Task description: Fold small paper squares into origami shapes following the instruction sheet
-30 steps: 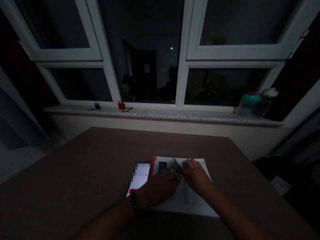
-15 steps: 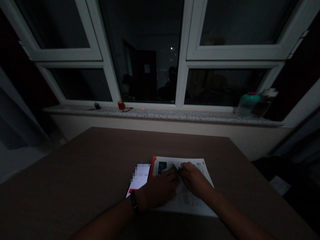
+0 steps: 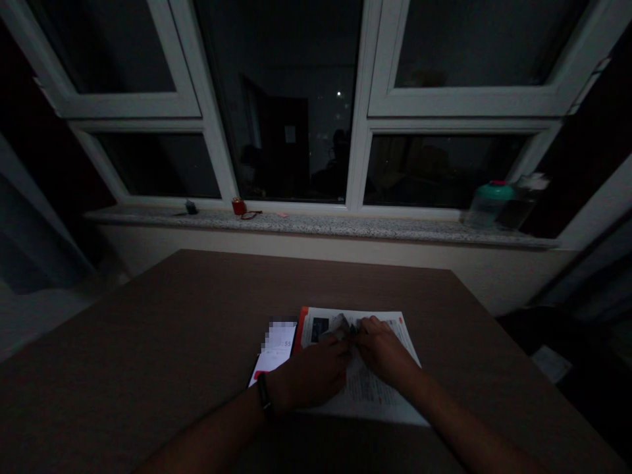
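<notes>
Head view shows the left hand [image 3: 316, 372] and right hand [image 3: 385, 349] over the book [image 3: 368, 407], fingers pinching a grey scrap [image 3: 340, 324] from both sides, apparently to steady it.

the booklet [image 3: 363, 405] and the creased grey piece [image 3: 340, 324] over it look like matt paper, the phone screen [image 3: 275, 352] like glossy glass, the tabletop [image 3: 207, 316] like smooth matt wood, the windowsill [image 3: 320, 226] like speckled stone, the panes [image 3: 286, 52] like reflective glass.
</notes>
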A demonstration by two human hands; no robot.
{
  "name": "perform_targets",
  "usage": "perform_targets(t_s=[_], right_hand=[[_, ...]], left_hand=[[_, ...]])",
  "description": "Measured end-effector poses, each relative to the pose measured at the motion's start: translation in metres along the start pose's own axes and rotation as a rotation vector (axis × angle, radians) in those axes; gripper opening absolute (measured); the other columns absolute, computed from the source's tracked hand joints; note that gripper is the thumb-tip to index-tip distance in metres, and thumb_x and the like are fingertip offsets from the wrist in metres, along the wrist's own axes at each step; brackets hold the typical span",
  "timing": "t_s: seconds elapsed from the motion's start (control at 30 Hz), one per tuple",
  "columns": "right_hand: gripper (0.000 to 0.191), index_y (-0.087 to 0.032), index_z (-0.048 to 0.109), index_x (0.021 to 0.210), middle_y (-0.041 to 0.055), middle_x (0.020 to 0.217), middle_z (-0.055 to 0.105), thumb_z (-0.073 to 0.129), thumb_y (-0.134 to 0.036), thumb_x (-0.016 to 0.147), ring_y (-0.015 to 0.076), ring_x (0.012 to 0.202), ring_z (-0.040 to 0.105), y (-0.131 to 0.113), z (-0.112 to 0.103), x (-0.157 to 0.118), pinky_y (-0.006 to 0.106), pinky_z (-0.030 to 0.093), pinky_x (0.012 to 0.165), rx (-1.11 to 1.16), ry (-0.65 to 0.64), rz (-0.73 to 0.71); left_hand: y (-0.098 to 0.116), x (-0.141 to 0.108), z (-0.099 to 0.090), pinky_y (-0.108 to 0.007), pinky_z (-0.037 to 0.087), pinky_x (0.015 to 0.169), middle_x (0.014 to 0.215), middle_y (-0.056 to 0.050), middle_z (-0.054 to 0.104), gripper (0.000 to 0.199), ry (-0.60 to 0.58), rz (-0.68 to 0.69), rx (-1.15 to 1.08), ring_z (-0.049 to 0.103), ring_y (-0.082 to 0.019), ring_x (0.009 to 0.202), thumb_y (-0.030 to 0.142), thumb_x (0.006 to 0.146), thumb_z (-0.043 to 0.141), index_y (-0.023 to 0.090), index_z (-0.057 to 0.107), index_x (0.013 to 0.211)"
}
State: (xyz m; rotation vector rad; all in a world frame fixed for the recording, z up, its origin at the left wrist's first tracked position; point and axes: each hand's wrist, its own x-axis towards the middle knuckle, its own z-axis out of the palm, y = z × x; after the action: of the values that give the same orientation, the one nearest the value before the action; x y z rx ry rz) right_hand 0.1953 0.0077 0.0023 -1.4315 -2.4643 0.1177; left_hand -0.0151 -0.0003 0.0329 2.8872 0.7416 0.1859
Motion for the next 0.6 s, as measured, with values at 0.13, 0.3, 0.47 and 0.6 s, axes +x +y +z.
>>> perform_targets(t_s=[0.13,0.3,0.47,0.6], right_hand=[[0.028,-0.030,0.072,0.112,0.0041,0.094,0.059,0.056,-0.016,0.095,0.0219,0.095,0.049,-0.001,-0.006,0.001,0.034,0.031,0.076,-0.027,-0.007,-0.007],[0.023,-0.024,0.073,0.107,0.0053,0.096,0.062,0.056,-0.015,0.094,0.0236,0.099,0.048,0.001,-0.011,0.002,0.035,0.031,0.081,-0.101,-0.008,-0.029],[0.019,-0.022,0.074,0.095,0.0060,0.098,0.060,0.057,-0.013,0.091,0.0237,0.100,0.048,0.002,-0.012,0.003,0.035,0.031,0.080,-0.128,-0.034,-0.015],[0.022,-0.023,0.076,0.094,0.0061,0.097,0.059,0.058,-0.012,0.090,0.0240,0.099,0.048,0.004,-0.011,0.002,0.035,0.031,0.079,-0.091,-0.033,-0.005]], left_hand=[[0.001,0.000,-0.002,-0.038,0.042,0.103,0.123,-0.011,0.058,0.025,-0.037,0.003,0.026,0.050,-0.028,0.121,0.022,0.094,0.054,0.015,0.054,0.118],[0.001,-0.002,-0.004,-0.036,0.044,0.101,0.123,-0.010,0.057,0.025,-0.041,-0.017,-0.009,0.050,-0.026,0.119,0.020,0.095,0.052,0.017,0.052,0.119],[0.001,-0.003,-0.003,-0.038,0.040,0.106,0.132,-0.011,0.054,0.029,-0.009,0.002,-0.027,0.046,-0.027,0.127,0.020,0.094,0.053,0.016,0.052,0.122],[0.000,-0.003,-0.004,-0.039,0.037,0.110,0.138,-0.013,0.052,0.034,0.009,0.038,-0.035,0.043,-0.028,0.132,0.021,0.094,0.053,0.014,0.051,0.127]])
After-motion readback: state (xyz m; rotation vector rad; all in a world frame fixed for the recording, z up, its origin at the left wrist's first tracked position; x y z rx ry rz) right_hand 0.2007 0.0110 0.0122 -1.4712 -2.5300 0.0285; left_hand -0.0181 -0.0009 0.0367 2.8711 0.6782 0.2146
